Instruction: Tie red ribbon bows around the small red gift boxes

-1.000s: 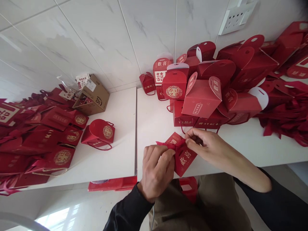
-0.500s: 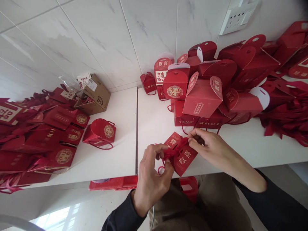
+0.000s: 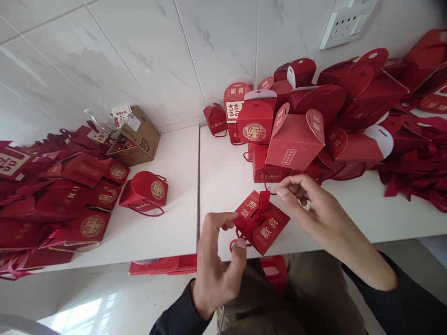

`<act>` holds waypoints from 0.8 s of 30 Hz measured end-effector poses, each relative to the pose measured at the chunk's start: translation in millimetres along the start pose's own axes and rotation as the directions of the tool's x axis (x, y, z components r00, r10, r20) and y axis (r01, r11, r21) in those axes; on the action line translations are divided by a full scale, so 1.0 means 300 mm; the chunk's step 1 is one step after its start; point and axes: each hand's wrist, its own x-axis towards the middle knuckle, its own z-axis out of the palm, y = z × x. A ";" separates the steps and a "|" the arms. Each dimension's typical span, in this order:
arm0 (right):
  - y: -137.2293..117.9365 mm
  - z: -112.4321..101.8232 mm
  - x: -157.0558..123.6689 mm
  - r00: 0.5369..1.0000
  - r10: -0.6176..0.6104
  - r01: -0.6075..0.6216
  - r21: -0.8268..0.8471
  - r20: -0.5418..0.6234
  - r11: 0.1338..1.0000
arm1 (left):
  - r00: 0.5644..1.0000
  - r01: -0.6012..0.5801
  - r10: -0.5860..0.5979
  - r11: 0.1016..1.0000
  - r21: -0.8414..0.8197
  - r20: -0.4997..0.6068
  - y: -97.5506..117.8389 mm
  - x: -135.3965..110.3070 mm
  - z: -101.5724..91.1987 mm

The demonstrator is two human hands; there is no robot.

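A small red gift box point(image 3: 274, 225) with gold characters lies at the front edge of the white table. A red ribbon bow point(image 3: 258, 216) is tied across its top, and a red cord loop point(image 3: 233, 244) sticks out on its left. My left hand point(image 3: 221, 256) is beside the box, thumb and index finger spread apart with nothing held between them. To the right of the box hovers my right hand point(image 3: 307, 200), its fingers loosely bent and the thumb slightly apart, holding nothing.
Stacked red boxes point(image 3: 296, 139) stand behind the gift box. Red ribbons point(image 3: 412, 163) are heaped at right. On the left are a single red box point(image 3: 144, 193), piled boxes with bows point(image 3: 66, 200) and a cardboard carton point(image 3: 139, 139). A red stool point(image 3: 275, 274) is below.
Both hands have let go of the ribbon. My right hand has moved right, off the bow; my left has drawn back slightly and its fingers have spread. The box stays in place.
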 end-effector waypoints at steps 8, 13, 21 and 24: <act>-0.053 0.000 -0.041 0.969 -0.121 0.126 -0.008 0.215 0.992 | 0.991 -0.031 0.013 0.991 0.134 0.130 0.023 0.041 0.001; -0.032 0.005 -0.027 0.981 0.022 -0.022 0.002 0.194 1.000 | 0.995 0.011 -0.025 0.991 0.133 0.099 0.030 0.027 -0.003; -0.035 0.012 -0.014 0.986 0.022 -0.017 -0.032 0.165 0.999 | 0.940 -0.306 0.278 0.944 0.126 0.198 0.098 -0.013 0.000; -0.039 0.011 0.001 0.989 0.036 -0.027 -0.067 0.141 0.997 | 0.994 -0.072 0.062 0.990 0.119 0.089 0.098 -0.006 0.006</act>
